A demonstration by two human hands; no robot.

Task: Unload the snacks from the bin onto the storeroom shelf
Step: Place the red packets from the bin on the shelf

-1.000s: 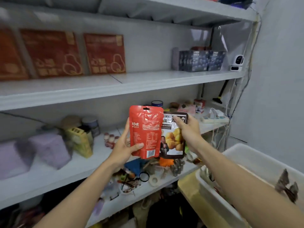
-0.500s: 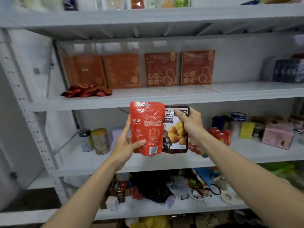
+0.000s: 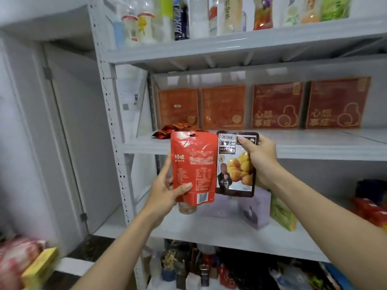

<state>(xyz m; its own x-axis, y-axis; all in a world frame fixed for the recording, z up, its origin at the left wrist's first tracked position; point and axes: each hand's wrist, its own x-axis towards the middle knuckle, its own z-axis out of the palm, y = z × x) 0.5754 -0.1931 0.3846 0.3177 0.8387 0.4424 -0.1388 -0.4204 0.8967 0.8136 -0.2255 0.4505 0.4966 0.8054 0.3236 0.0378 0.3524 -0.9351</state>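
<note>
L hand (image 3: 165,191) grips the red pouch (image 3: 193,164) at its lower left: thumb across the front next to the barcode, fingers behind. R hand (image 3: 259,158) holds the dark pouch (image 3: 234,170) by its upper right, thumb pressed on the front near the top, fingers curled behind the right edge. Both pouches upright, side by side, back of the red 1 and front of the dark 1 facing me; red's right edge meets dark's left edge, can't tell if it overlaps. Both in the air in front of the mid shelf board (image 3: 314,147), tops about level with the board's surface, neither resting on it. On that board: heap of small red packets (image 3: 178,130) at the left end, just behind the red pouch's top; behind them 2 orange boxes (image 3: 223,107) and 2 dark red boxes (image 3: 277,105) in a row, standing upright against the back wall. Top board (image 3: 230,45) carries a row of bottles and tall packs (image 3: 222,13), labels too blurred to read. Lower board (image 3: 209,229): jar (image 3: 187,208) mostly hidden behind the red pouch, lilac box (image 3: 255,210) below the dark pouch, green box (image 3: 282,214) just right of it, red packs (image 3: 368,210) far right. Perforated upright post (image 3: 113,122) at the shelf's left. Bottom level is mixed clutter (image 3: 209,266), too dark to ID. Blurred pink and yellow packs (image 3: 31,262) at frame lower left.
</note>
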